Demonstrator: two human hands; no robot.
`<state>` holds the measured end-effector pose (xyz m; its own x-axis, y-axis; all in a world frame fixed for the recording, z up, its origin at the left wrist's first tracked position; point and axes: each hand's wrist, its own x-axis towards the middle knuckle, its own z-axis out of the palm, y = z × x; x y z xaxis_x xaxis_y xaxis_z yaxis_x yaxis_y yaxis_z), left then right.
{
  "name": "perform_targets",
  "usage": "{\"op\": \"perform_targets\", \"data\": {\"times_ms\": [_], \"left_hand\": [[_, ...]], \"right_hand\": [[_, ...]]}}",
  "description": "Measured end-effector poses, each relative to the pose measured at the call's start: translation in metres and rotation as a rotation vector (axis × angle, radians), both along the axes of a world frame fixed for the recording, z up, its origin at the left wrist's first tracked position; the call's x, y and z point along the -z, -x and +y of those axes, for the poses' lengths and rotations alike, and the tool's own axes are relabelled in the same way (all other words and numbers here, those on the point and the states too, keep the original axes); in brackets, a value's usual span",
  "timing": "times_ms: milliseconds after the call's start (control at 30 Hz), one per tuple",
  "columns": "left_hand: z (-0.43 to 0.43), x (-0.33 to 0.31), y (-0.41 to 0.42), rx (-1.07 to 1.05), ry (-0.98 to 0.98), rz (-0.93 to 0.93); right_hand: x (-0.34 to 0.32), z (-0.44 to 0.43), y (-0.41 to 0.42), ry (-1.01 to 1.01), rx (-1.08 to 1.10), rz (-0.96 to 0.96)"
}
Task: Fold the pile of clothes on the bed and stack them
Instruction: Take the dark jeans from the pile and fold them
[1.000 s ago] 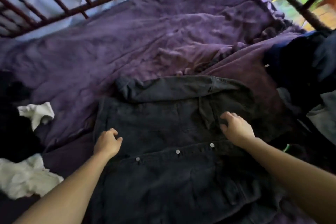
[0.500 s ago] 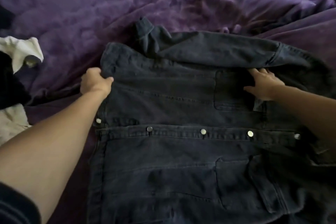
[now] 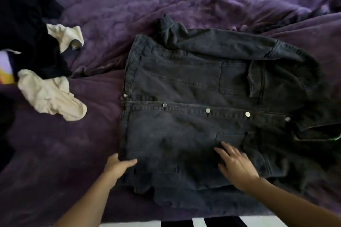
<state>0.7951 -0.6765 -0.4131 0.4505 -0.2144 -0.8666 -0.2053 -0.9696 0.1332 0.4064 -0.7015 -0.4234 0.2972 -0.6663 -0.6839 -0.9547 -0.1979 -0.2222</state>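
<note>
Nearest me, my left hand (image 3: 118,166) pinches the near left corner of the dark denim jacket (image 3: 184,83), thumb on top of the cloth, the other fingers hidden by it. Just to its right, my right hand (image 3: 237,168) lies flat on the jacket's near panel, fingers spread. The jacket lies front up on the purple bed cover (image 3: 55,162), with a row of metal snaps (image 3: 208,110) across its middle and one sleeve (image 3: 221,42) folded along its far edge. Further left a cream sock (image 3: 53,96) touches a heap of dark clothes (image 3: 27,24), and a second pale piece (image 3: 66,37) lies beyond it
</note>
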Motion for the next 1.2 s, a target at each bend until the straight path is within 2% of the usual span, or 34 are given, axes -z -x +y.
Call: {"op": "perform_targets", "data": {"times_ms": [67, 133, 200, 267, 333, 367, 433, 500, 567, 633, 667, 767, 867, 1000, 1100, 1200], "left_hand": [[0.026, -0.001, -0.012, 0.012, 0.008, -0.026], [0.030, -0.005, -0.018, 0.091, 0.073, -0.241], [0.024, -0.013, -0.013, 0.238, 0.136, -0.502], [0.021, -0.021, 0.004, 0.351, 0.351, -0.673], [0.027, -0.026, 0.029, 0.474, 0.584, -0.624], [0.038, -0.025, 0.041, 0.563, 0.658, -0.532], [0.070, -0.020, 0.065, 0.880, 0.741, -0.346], [0.104, -0.007, 0.085, 1.255, 0.725, -0.219], [0.127, 0.004, 0.101, 1.409, 0.546, -0.168], [0.136, 0.010, 0.112, 1.410, 0.442, -0.205], [0.136, 0.010, 0.117, 1.392, 0.429, -0.242], [0.125, 0.000, 0.123, 1.291, 0.411, -0.329], [0.111, -0.019, 0.117, 1.199, 0.530, -0.231], [0.108, -0.054, 0.097, 0.993, 0.669, -0.010], [0.113, -0.076, 0.067, 1.098, 0.657, 0.013], [0.107, -0.103, 0.036, 1.254, 0.534, 0.039]], "right_hand": [[-0.013, 0.027, 0.000, -0.022, -0.030, 0.024], [-0.027, 0.041, 0.002, 0.106, -0.007, -0.037], [-0.035, 0.056, 0.005, 0.315, 0.007, -0.161], [-0.036, 0.072, 0.008, 0.370, 0.000, -0.275], [-0.034, 0.096, 0.006, 0.284, -0.033, -0.321], [-0.030, 0.108, 0.005, 0.237, -0.098, -0.268], [-0.016, 0.124, 0.004, 0.168, -0.198, -0.029], [-0.005, 0.128, 0.011, 0.152, -0.100, 0.123], [-0.004, 0.128, 0.014, 0.192, 0.127, 0.087], [-0.018, 0.130, 0.014, 0.268, 0.374, -0.052], [-0.028, 0.132, 0.015, 0.287, 0.422, -0.108], [-0.066, 0.138, 0.022, 0.313, 0.346, -0.210], [-0.098, 0.144, 0.041, 0.348, 0.253, -0.150], [-0.109, 0.146, 0.065, 0.242, 0.125, 0.032], [-0.101, 0.143, 0.067, 0.192, -0.046, 0.153], [-0.105, 0.134, 0.073, 0.208, 0.005, 0.213]]}}
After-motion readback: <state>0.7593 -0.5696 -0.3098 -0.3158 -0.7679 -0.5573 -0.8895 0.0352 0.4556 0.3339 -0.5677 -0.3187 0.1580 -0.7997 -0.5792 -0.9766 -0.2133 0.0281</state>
